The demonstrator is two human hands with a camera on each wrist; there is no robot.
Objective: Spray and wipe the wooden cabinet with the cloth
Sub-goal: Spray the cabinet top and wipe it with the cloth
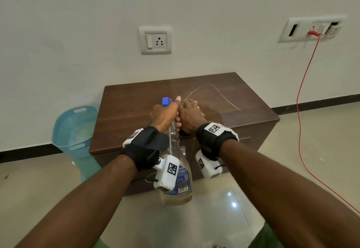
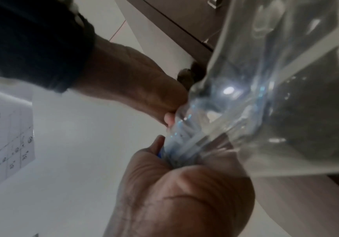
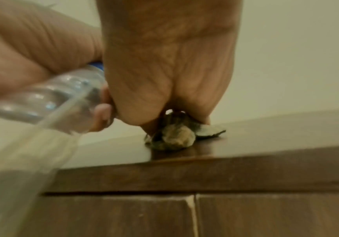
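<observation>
A dark wooden cabinet (image 1: pixel 136 101) stands against the wall. My left hand (image 1: pixel 163 115) grips the neck of a clear spray bottle (image 1: pixel 185 195) with a blue nozzle (image 1: pixel 166 101). The bottle hangs down in front of the cabinet with pale liquid at its bottom. Right beside it, my right hand (image 1: pixel 190 117) holds a crumpled greenish cloth (image 1: pixel 187 102) down on the cabinet top near the front edge. The right wrist view shows the cloth (image 3: pixel 174 137) bunched under my right hand (image 3: pixel 164 64) on the cabinet (image 3: pixel 266 144), with the bottle (image 3: pixel 52 96) at left. In the left wrist view my left hand (image 2: pixel 184 192) wraps the bottle (image 2: pixel 266 80).
A light blue plastic basket (image 1: pixel 76 130) stands on the floor left of the cabinet. A thin clear wire (image 1: pixel 214 89) curves across the cabinet top. A red cable (image 1: pixel 303 91) hangs from the wall socket panel (image 1: pixel 311 29) at right down to the tiled floor. Another socket (image 1: pixel 155 40) sits above the cabinet.
</observation>
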